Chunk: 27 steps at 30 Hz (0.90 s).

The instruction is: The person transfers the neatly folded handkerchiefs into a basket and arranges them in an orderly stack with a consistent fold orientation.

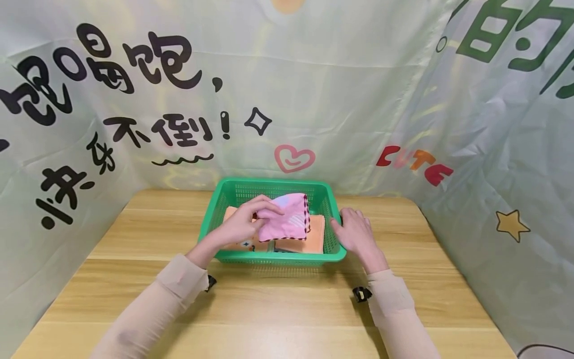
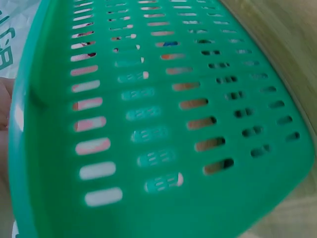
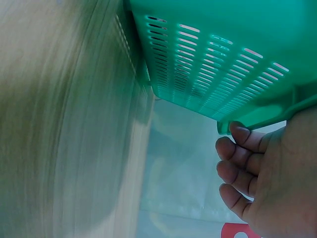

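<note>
My left hand (image 1: 244, 222) pinches a pink folded cloth (image 1: 287, 219) with a dark checkered edging, held over the green plastic basket (image 1: 280, 257). Beneath it, folded peach cloths (image 1: 316, 234) lie inside the basket, partly covered by the pink one. At the basket's right end, my right hand (image 1: 356, 232) holds the rim, thumb on the inner side. The right wrist view shows its curled fingers (image 3: 237, 163) at the rim, outside the perforated wall (image 3: 218, 64). In the left wrist view the basket's slotted side (image 2: 148, 99) fills most of the picture, hiding nearly all of the hand.
The basket stands towards the back of a wooden table (image 1: 278, 309). Printed fabric (image 1: 350, 99) hangs behind the table and along both sides. A small black item (image 1: 361, 294) sits by the right cuff, another (image 1: 211, 283) by the left cuff.
</note>
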Each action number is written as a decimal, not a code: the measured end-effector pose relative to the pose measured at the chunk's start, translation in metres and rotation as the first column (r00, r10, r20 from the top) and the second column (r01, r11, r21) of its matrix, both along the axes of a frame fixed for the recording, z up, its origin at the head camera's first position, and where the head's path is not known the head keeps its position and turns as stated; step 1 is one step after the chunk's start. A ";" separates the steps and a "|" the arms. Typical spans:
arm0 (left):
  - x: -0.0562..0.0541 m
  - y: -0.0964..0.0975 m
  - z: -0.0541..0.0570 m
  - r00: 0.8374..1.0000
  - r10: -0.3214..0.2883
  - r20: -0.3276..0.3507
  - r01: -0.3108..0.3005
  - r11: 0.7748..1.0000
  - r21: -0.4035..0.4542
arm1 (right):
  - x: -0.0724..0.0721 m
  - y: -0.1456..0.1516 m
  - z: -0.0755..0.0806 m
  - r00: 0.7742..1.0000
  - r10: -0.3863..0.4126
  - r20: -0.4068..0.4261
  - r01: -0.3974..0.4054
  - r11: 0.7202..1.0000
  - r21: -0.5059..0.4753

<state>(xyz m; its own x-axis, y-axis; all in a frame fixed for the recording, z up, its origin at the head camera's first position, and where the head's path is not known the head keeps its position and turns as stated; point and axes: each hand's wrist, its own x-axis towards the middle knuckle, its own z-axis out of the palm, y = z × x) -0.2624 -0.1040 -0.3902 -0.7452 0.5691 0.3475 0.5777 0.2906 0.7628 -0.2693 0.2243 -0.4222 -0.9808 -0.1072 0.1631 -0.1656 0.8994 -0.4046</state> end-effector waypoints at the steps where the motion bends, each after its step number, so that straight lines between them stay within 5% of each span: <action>1: -0.001 0.002 0.000 1.000 -0.005 0.002 0.005 1.000 -0.005 | 0.000 0.000 0.000 1.000 0.000 0.002 0.000 1.000 0.003; 12: -0.007 0.022 -0.004 0.991 -0.055 0.118 0.062 0.996 -0.058 | -0.001 0.001 0.000 1.000 0.000 0.006 0.000 1.000 0.007; 23: -0.009 0.038 -0.011 0.979 -0.143 0.143 0.153 0.986 -0.063 | 0.000 0.001 0.001 1.000 0.005 0.017 -0.005 1.000 0.009; 27: -0.009 0.043 -0.014 0.974 -0.130 0.183 0.147 0.986 -0.081 | 0.001 0.000 0.002 1.000 0.004 0.017 -0.004 1.000 0.009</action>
<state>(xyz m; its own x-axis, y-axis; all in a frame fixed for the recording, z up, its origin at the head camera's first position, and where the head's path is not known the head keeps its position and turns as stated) -0.2717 -0.0608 -0.4039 -0.7017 0.6947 0.1580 0.4758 0.2919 0.8297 -0.2687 0.2244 -0.4203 -0.9830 -0.1123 0.1452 -0.1621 0.9022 -0.3996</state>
